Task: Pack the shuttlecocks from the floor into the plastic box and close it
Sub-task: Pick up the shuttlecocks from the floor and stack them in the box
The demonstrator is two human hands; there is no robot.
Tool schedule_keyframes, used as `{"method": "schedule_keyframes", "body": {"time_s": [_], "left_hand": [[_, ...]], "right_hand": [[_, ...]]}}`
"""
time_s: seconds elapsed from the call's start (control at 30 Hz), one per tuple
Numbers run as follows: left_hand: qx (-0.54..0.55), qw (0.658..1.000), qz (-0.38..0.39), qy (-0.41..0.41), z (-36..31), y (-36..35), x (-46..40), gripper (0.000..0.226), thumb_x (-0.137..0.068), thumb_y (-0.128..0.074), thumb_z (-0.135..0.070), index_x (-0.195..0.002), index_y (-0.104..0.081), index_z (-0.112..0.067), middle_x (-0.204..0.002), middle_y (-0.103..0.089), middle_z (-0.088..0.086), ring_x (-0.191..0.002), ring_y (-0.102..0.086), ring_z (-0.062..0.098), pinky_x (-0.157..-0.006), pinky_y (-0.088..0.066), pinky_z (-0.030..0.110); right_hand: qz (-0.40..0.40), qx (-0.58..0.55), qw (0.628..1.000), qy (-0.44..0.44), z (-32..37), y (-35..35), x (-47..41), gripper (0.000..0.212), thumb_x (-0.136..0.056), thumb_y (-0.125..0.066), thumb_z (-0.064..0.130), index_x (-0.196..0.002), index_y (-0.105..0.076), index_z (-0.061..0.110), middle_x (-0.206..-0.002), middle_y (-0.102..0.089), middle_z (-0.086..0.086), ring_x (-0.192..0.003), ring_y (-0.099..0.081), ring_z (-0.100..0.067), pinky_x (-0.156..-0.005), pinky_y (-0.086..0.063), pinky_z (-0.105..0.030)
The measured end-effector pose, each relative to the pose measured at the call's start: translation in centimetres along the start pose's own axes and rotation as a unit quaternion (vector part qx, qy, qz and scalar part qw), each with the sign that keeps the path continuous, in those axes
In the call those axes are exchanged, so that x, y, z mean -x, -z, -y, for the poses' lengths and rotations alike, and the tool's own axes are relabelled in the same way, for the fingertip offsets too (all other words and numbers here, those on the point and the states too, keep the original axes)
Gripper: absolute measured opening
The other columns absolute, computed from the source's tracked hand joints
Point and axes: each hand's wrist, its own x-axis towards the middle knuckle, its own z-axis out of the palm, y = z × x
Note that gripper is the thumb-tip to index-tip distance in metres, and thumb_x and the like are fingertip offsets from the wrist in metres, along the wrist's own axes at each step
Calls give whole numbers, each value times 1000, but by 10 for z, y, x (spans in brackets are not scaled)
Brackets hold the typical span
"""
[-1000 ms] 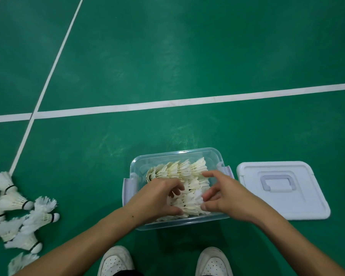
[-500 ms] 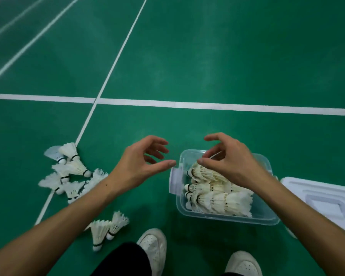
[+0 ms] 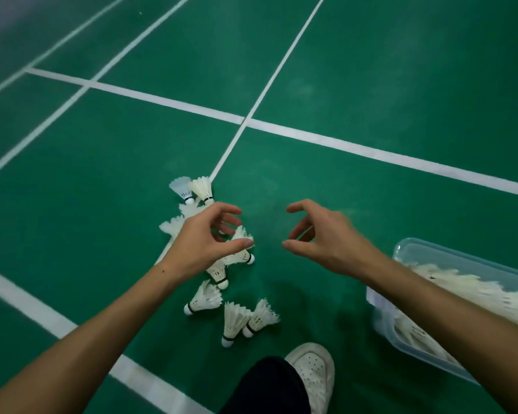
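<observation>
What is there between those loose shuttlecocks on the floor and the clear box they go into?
Nothing visible. Bare green floor lies between the shuttlecocks and the plastic box, which stands open to their right. Both the left hand and right hand hover empty above, the left directly over the pile.

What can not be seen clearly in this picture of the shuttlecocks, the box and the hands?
Head view only:
- Shuttlecocks under the left hand: partly covered by it, so the count of the loose shuttlecocks is unsure.
- Plastic box: cut off by the right edge and crossed by the right forearm; how full it is cannot be told.
- Lid: out of the frame.
- Right hand: blurred.
</observation>
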Motion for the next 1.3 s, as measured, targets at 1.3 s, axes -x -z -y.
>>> {"method": "schedule_keyframes", "body": {"time_s": [1.3], "left_hand": [[-367,895,232,103,60,-44,-102,72,-76,-94,-22,-141,-60,-24,-137,-51,11,-113,-63,31,-104,-49,41]], "right_hand": [[23,49,998,12,-28,-99,-56,74,-91,-81,20,-151,-38,24,-99,-69,5,-89,-68,-18,-85,-59,-44]]}}
